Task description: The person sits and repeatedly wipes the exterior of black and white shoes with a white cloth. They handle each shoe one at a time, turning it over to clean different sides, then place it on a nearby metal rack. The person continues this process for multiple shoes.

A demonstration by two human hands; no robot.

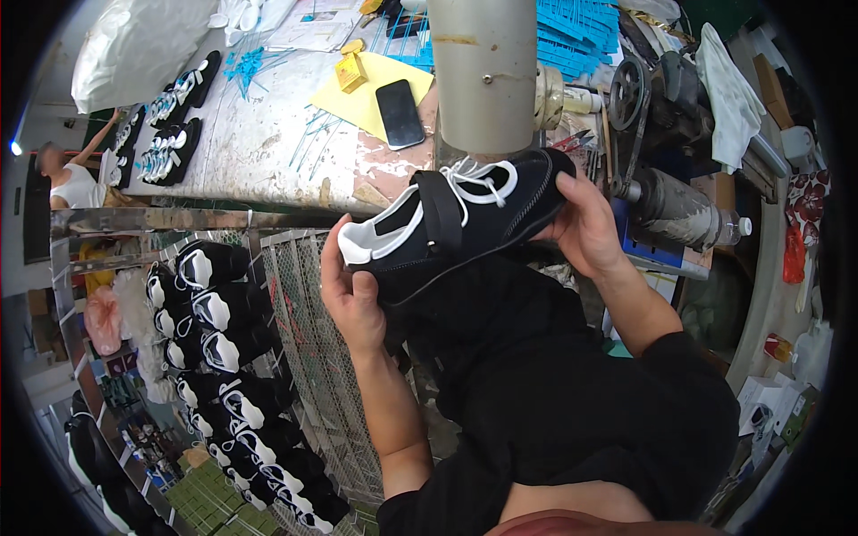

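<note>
Between my two hands I hold up a black shoe (487, 223) with white trim, white laces and a black strap across its middle. My left hand (356, 299) is closed round the white-lined heel, thumb on the near side. At the toe my right hand (585, 223) grips the shoe, its thumb on top and fingers underneath. The shoe lies roughly level, toe pointing right, just in front of a thick grey machine column (483, 80). Its sole is mostly turned away from view.
A worktable (259, 152) carries a phone (399, 114), yellow paper (331, 98), a small yellow box (350, 73) and blue ties (576, 36). More shoes (219, 308) hang on a rack at left. A motor with a wheel (630, 94) stands right. Another person (76, 183) is far left.
</note>
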